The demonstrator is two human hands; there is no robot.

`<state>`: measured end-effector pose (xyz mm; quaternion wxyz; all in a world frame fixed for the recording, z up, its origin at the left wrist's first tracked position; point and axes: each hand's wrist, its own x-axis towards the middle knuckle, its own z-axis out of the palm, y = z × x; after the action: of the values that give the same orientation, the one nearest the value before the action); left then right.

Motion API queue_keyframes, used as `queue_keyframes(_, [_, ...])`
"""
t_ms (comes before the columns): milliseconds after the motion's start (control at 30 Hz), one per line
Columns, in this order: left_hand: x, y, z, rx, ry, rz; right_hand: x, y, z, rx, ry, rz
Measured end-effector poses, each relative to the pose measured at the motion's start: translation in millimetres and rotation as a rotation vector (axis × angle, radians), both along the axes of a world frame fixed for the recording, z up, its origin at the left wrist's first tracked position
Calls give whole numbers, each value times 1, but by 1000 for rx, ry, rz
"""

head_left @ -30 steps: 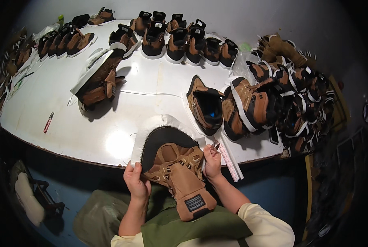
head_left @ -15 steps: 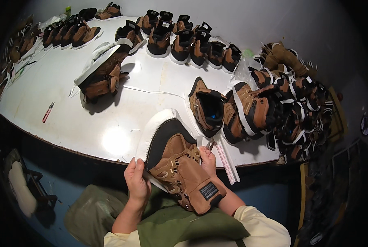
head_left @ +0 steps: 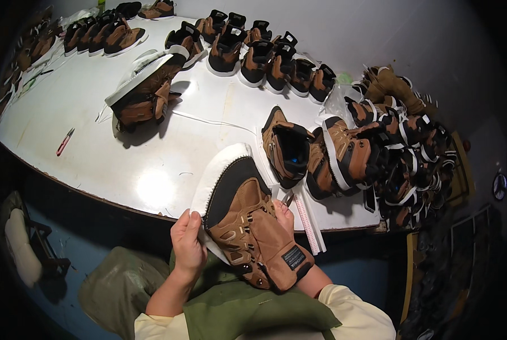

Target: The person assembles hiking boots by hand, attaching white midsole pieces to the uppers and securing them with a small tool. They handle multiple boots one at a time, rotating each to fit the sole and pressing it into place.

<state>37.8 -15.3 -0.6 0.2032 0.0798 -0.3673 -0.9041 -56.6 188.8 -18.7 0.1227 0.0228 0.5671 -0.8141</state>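
Brown, black-toed, white-rimmed high-top boot (head_left: 235, 224) has rolled beside the white counter (head_left: 94, 164), exposing more of its side and stitched edge. Left hand (head_left: 188, 243) pinches its rim; right hand (head_left: 283, 218) (partly hidden) is closed on a slim metal tool (head_left: 288, 199).

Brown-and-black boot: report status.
Left hand: gripping boot at left edge. Right hand: partly hidden behind boot. Red-marked white strip beside right hand.

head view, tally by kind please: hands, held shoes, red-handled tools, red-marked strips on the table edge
Hands: 2, left hand and right hand
Held shoe: 1
Red-handled tool: 1
Red-marked strip: 1
Total: 5
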Motion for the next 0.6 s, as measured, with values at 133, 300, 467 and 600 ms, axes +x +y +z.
queue_keyframes(133, [-2, -1, -1, 4, -19, -11, -2, -4, 0, 0, -106, -52])
queue_keyframes(300, [-4, 1, 4, 25, -9, -40, -3, -6, 1, -44, -116, -48])
queue_keyframes(467, [-6, 1, 9, -10, 45, -97, -13, 0, -21, -102, -215, -68])
queue_keyframes(600, [-7, 4, 15, 5, 19, -82, -12, 2, -19, -99, -244, -68])
